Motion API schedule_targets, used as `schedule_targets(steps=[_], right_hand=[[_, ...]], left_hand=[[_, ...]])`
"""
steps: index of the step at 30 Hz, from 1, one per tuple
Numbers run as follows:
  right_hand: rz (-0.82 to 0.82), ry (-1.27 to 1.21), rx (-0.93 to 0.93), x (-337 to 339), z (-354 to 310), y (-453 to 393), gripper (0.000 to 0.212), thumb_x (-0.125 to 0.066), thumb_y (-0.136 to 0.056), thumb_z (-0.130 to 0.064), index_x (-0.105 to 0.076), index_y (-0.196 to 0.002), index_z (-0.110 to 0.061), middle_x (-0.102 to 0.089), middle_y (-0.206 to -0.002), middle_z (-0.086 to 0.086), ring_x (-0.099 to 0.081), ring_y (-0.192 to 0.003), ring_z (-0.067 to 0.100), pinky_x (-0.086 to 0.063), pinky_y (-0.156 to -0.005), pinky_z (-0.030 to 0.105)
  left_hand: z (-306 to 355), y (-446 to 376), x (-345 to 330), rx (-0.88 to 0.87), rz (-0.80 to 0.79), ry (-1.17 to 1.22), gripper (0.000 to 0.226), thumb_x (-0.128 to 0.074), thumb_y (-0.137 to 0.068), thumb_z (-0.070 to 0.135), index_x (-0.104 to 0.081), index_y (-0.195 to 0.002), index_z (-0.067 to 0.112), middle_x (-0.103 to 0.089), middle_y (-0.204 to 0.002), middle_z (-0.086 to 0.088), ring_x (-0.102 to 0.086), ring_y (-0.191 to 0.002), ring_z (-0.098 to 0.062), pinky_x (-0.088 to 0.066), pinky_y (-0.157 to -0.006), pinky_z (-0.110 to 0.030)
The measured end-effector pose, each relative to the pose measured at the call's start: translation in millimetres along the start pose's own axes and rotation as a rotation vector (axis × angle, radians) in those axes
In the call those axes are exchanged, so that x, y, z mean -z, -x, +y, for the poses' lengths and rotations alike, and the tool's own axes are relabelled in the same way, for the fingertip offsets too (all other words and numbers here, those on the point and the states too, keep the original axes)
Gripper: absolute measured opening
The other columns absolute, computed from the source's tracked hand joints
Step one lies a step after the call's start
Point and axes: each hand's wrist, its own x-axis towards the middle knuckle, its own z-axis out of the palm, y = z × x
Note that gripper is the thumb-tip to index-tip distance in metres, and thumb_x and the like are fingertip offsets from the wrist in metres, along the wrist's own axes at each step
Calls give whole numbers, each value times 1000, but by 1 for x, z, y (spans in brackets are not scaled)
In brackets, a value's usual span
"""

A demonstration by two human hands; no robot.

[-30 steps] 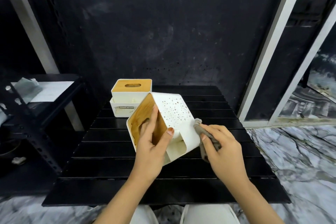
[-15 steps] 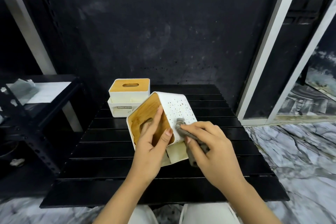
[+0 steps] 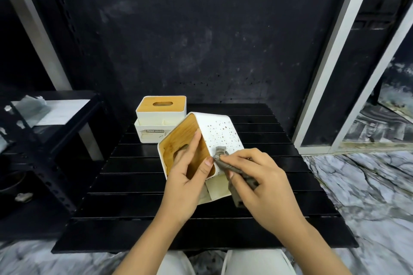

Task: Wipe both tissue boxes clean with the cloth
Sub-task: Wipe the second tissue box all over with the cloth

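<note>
A white tissue box (image 3: 220,133) with a wooden lid and dotted side is tipped onto its side, lid facing left, over the black slatted table (image 3: 134,185). My left hand (image 3: 187,176) grips it across the wooden lid, thumb near the lid's right edge. My right hand (image 3: 257,183) pinches a crumpled grey-brown cloth (image 3: 225,163) and presses it against the dotted white side near the lid edge. A second white tissue box (image 3: 159,118) with a wooden lid stands upright at the table's back left.
A black metal shelf (image 3: 55,118) with paper and small items stands to the left. A dark wall is behind the table. A white-framed glass door (image 3: 330,73) is at the right. The floor is marbled grey.
My right hand has slid the cloth leftward and up across the dotted side, toward the lid edge. The box has tilted a little more toward me in my left hand.
</note>
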Motion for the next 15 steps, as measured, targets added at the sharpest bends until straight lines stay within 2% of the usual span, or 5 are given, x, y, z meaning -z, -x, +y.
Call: schedule_targets(steps=[3,6,10,13,15], right_hand=[[-8,-128,-54,0,7,0,30,-49,-84,-40,-62,-111,-40,-57,-102,-21,-56,-96,10,-51,-78,29],[36,-142,-120,-2,19,2,27,-60,-87,-24,-65,-108,-40,-57,-102,-21,-58,-93,10,-53,-77,35],[41,-60,-44,-5,7,9,32,-47,-84,-40,-59,-114,-41,-57,-102,-22,-56,-95,10,-51,-76,27],[32,-107,-64,-4,11,6,32,-49,-84,-41,-57,-114,-43,-57,-102,-22,-57,-95,11,-51,-77,27],[34,-126,-107,-5,23,4,28,-57,-86,-30,-61,-110,-43,-56,-103,-22,-57,-95,12,-52,-76,32]], left_hand=[[0,1,0,-4,0,16,61,-61,-73,54,-40,-129,61,-46,-141,15,-39,-134,-6,-39,-108,-45],[2,2,-1,10,13,-2,64,-63,-70,56,-38,-129,62,-45,-140,17,-39,-133,-5,-39,-108,-44],[2,1,1,16,34,-19,67,-64,-69,57,-37,-130,61,-47,-138,15,-42,-131,-5,-42,-107,-42],[3,2,-1,0,70,-10,65,-69,-72,46,-40,-128,60,-49,-136,14,-44,-130,-7,-43,-105,-42],[3,2,-3,-2,103,-20,62,-71,-78,32,-43,-126,59,-50,-135,13,-45,-129,-8,-43,-105,-42]])
